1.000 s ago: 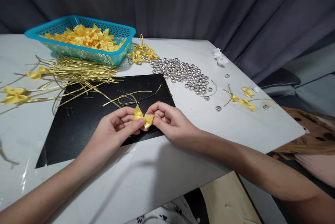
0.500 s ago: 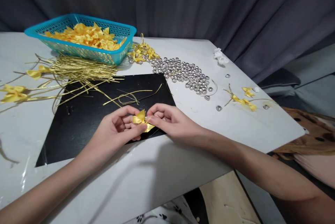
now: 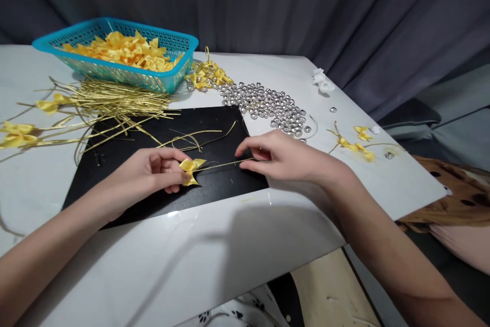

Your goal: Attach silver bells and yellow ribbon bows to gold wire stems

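Fingers (image 3: 176, 180) of the left hand (image 3: 151, 171) pinch a yellow bow (image 3: 187, 165) between thumb and index, the other ones curled behind; the bow sits just above the near half of the black board (image 3: 233, 186). With the bow as the dial's centre and twelve pointing away from the person, a thin gold cord (image 3: 220, 166) runs nearly straight toward three o'clock, to the right hand (image 3: 279, 156). There the thumb and index stand slightly apart, with the cord passing into the gap; whether the hidden fingers grip it, I cannot tell.

Loose cords (image 3: 206, 133) lie on the board just off at twelve. At ten, a thick bundle of gold stems (image 3: 122, 97) overlaps the board's far left corner, and beyond it, at eleven, a blue basket (image 3: 179, 74) holds a pile of bows (image 3: 122, 51). A small yellow heap (image 3: 209, 74) rests beside the basket's right end, touching the silver beads (image 3: 264, 102) spread at two. Farther along two lies crumpled paper (image 3: 322, 82), near the edge of the white bench (image 3: 172, 260). Well off at three lie spare bows (image 3: 356, 149); others (image 3: 19, 134) lie at nine.
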Demonstrator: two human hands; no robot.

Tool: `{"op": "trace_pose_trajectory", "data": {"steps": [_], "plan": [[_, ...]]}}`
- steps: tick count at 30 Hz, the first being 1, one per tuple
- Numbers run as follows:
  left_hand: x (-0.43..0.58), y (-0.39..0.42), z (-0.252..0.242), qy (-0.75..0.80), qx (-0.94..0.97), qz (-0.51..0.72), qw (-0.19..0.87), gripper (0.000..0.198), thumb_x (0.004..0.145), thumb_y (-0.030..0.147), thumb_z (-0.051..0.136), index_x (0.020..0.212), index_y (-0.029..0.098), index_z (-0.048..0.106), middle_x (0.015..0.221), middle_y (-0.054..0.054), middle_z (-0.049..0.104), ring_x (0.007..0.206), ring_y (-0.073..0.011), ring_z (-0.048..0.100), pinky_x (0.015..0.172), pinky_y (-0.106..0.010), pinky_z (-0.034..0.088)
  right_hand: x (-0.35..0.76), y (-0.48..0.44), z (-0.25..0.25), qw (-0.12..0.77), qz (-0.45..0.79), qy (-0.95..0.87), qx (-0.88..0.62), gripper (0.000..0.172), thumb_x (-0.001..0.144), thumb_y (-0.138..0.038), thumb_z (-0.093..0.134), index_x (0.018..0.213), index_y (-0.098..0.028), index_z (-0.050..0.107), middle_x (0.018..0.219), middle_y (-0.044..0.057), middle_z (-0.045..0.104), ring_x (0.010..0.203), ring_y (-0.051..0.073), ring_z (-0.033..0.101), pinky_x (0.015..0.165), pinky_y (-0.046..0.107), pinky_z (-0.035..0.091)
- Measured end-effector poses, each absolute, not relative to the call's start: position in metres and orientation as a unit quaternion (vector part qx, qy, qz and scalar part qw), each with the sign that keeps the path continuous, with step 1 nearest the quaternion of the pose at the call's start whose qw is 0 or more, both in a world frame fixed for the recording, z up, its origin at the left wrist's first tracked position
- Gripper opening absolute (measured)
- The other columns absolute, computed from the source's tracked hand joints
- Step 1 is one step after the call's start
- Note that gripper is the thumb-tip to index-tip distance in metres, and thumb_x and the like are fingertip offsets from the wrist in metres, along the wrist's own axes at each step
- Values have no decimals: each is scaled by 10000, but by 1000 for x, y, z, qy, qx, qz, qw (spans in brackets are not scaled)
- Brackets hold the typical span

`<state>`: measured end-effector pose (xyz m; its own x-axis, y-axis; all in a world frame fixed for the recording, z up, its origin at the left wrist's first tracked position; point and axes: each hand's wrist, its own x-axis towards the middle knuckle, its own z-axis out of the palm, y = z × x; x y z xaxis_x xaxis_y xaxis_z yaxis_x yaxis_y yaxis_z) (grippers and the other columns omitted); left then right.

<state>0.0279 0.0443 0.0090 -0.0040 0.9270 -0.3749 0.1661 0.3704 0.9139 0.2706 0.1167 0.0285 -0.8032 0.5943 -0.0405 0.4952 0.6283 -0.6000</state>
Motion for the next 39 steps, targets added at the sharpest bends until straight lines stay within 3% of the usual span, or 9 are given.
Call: {"op": "trace_pose_trajectory", "data": {"steps": [4,6,14,20,23,28,33,36,39], "plan": [[23,40,13,598,489,312,554,179,608,276,751,749,181,698,516,33,591,443,-86,521,426,-147,413,273,117,30,42,295,-915,-272,204,863,-195,506,843,-150,704,657,2,608,551,77,481,537,222,330],[22,39,14,583,507,305,556,173,684,305,698,776,160,688,554,30,601,467,-68,515,448,-125,399,274,117,33,62,285,-921,-258,217,866,-170,489,836,-146,703,680,7,631,554,73,489,540,215,338],[15,45,14,577,486,250,607,183,681,272,729,799,160,645,581,41,561,513,-57,472,476,-130,373,280,118,46,132,224,-930,-259,166,831,-147,528,768,-106,676,548,-22,540,477,40,399,490,182,307],[10,44,11,513,446,296,671,405,683,271,723,1081,228,661,655,19,589,532,-77,487,459,-157,376,271,114,39,194,336,-867,-314,162,844,-205,536,734,-115,615,518,-53,411,469,35,346,436,169,272],[10,44,10,470,472,276,693,367,704,265,714,1068,239,676,641,26,548,532,-72,476,450,-147,361,272,113,41,229,373,-845,-308,171,861,-223,524,747,-115,593,539,-54,400,471,32,330,414,169,253],[11,44,11,447,516,245,688,318,719,275,711,1032,222,686,622,32,502,543,-79,459,444,-148,349,280,114,53,191,311,-884,-292,132,817,-128,543,688,-124,572,516,-60,376,480,33,317,440,181,249],[11,40,10,421,485,260,721,363,729,264,705,1088,247,654,682,31,563,610,-80,517,552,-146,409,267,105,45,120,493,-806,-305,171,847,-238,556,718,-125,561,533,-57,392,484,42,332,431,187,250],[15,37,6,394,476,282,735,326,758,274,690,1080,268,643,826,2,657,747,-124,592,662,-184,462,251,94,29,98,589,-745,-298,209,828,-320,610,889,-121,608,542,-81,330,480,42,289,426,188,221],[19,37,3,380,483,300,730,281,770,264,693,1045,270,638,831,13,661,727,-104,576,645,-166,456,239,83,14,93,659,-689,-287,312,791,-341,665,1014,-133,598,554,-97,287,481,39,251,434,188,189]]}}
